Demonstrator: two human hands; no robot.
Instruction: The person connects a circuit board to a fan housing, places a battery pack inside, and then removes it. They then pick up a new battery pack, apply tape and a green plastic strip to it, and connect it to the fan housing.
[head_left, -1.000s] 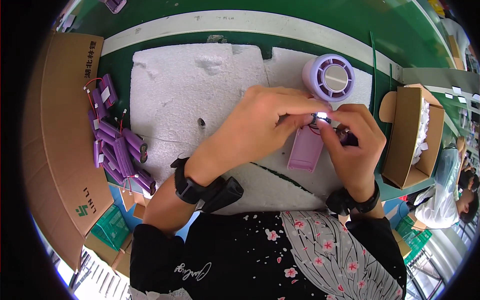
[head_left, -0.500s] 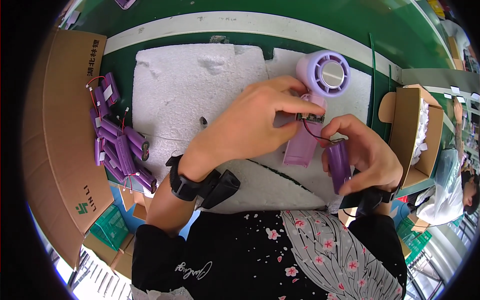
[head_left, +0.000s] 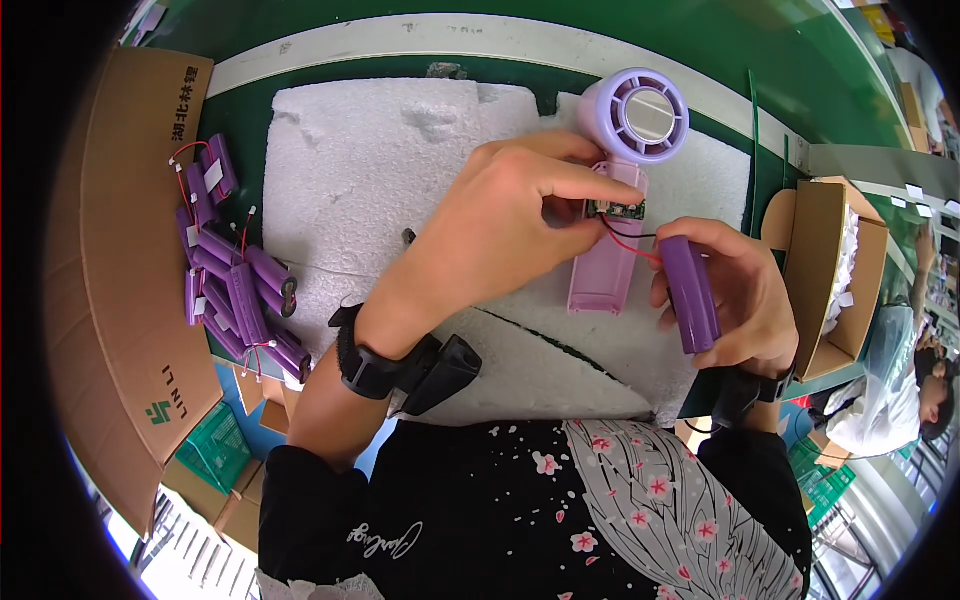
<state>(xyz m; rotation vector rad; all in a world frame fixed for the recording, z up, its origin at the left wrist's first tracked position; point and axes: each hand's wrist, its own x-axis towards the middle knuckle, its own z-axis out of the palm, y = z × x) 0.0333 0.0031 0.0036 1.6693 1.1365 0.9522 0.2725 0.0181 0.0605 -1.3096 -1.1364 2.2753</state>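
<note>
A light purple handheld fan point(head_left: 600, 105) lies with its round head away from me, and its pink handle shell point(head_left: 600, 275) is uncovered. Across the handle sits a small green circuit board point(head_left: 628, 210). My left hand point(head_left: 505, 215) grips the fan around the board, its index finger over the board and its thumb beside the wire plug. Purple battery pack point(head_left: 690, 300) is held in my right hand point(head_left: 750, 300), just right of the handle and tilted. A red and a black wire point(head_left: 632, 246) run from the board to the battery.
White foam sheets point(head_left: 350, 190) cover the green bench under the fan. Several purple battery packs point(head_left: 240, 290) with wires are piled at left, beside a tall cardboard box point(head_left: 130, 260). An open cardboard box point(head_left: 860, 260) with white packing stands at right. Another person point(head_left: 880, 400) is at far right.
My right hand has raised and turned the battery pack, and its wires are now stretched more sideways. The fan and my left hand have shifted slightly up in the picture.
</note>
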